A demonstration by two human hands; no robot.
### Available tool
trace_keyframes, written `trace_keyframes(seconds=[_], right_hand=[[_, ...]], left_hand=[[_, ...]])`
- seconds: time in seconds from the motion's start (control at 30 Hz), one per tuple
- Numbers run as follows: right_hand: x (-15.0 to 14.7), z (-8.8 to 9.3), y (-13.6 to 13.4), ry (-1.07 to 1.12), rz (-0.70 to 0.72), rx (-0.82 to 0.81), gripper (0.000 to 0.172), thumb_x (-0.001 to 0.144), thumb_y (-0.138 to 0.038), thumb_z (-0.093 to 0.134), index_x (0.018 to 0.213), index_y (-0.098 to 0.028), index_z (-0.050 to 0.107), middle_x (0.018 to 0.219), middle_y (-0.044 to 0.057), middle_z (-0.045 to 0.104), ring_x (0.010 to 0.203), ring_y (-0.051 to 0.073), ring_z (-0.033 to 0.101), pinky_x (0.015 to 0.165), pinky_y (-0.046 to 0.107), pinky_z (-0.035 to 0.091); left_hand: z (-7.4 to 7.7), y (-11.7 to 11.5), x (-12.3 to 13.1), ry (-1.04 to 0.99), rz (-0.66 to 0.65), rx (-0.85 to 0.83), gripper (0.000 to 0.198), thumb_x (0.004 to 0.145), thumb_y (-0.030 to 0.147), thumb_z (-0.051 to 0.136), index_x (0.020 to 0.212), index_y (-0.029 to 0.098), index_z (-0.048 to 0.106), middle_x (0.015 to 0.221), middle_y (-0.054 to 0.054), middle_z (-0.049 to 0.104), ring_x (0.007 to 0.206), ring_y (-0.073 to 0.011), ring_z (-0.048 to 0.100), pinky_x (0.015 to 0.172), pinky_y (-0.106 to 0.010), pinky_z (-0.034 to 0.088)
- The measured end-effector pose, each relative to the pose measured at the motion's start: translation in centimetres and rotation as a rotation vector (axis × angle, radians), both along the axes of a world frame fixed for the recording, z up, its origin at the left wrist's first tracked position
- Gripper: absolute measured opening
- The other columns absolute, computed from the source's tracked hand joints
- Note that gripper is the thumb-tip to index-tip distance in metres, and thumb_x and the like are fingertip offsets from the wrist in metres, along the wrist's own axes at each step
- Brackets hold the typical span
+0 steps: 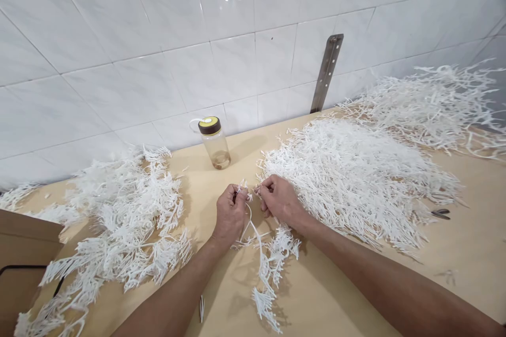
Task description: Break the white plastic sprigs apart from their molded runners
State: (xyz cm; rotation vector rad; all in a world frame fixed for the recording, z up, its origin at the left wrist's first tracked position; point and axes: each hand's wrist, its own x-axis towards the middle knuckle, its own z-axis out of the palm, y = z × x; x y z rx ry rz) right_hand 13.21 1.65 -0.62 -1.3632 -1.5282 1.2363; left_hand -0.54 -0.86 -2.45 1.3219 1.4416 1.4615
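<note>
My left hand (231, 213) is closed, with thumb and fingers pinching the top of a white branched plastic sprig (261, 258). Its thin stem hangs from the fingers, and feathery tufts spread over the tabletop between my forearms. Just to the right, my right hand (280, 199) is also closed in a pinch. Small white tips show at its fingertips, but I cannot tell what piece they belong to. A narrow gap separates the two hands. Beyond my right hand lies a large heap of white sprigs (356, 179).
Linked white sprigs (134, 226) pile up on the left, beside a brown cardboard box (23, 253). A clear bottle with a yellow-and-black lid (215, 145) stands near the tiled wall. Longer white strands (430, 105) lie far right. A small dark tool (440, 214) rests by the right heap.
</note>
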Motion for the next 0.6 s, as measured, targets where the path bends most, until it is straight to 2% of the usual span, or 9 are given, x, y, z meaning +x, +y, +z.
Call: trace_keyframes(seconds=[0.17, 0.4, 0.6], right_hand=[[0.5, 0.2, -0.2, 0.113, 0.101, 0.032, 0.012, 0.086, -0.031, 0.054, 0.085, -0.021, 0.049, 0.052, -0.005, 0.063, 0.037, 0.013, 0.058, 0.036, 0.02, 0.043], [0.8, -0.5, -0.1, 0.306, 0.126, 0.037, 0.023, 0.083, -0.039, 0.063, 0.086, -0.02, 0.049, 0.049, -0.009, 0.052, 0.034, 0.009, 0.048, 0.035, 0.021, 0.043], [1.0, 0.2, -0.2, 0.291, 0.091, 0.003, 0.033, 0.085, -0.046, 0.06, 0.104, -0.018, 0.057, 0.058, -0.004, 0.059, 0.038, 0.012, 0.055, 0.037, 0.024, 0.05]], left_hand=[[0.5, -0.2, 0.1, -0.128, -0.023, -0.057, 0.029, 0.083, 0.043, 0.063, 0.074, 0.018, 0.054, 0.052, 0.008, 0.045, 0.043, -0.0063, 0.035, 0.044, -0.02, 0.031], [0.9, -0.4, 0.1, -0.18, -0.035, -0.086, 0.029, 0.078, 0.041, 0.071, 0.075, 0.018, 0.055, 0.054, 0.007, 0.049, 0.042, -0.0051, 0.038, 0.043, -0.019, 0.031], [1.3, -0.4, 0.2, -0.164, -0.048, -0.102, 0.027, 0.078, 0.04, 0.071, 0.079, 0.016, 0.058, 0.058, 0.006, 0.055, 0.042, -0.0045, 0.039, 0.042, -0.019, 0.031]])
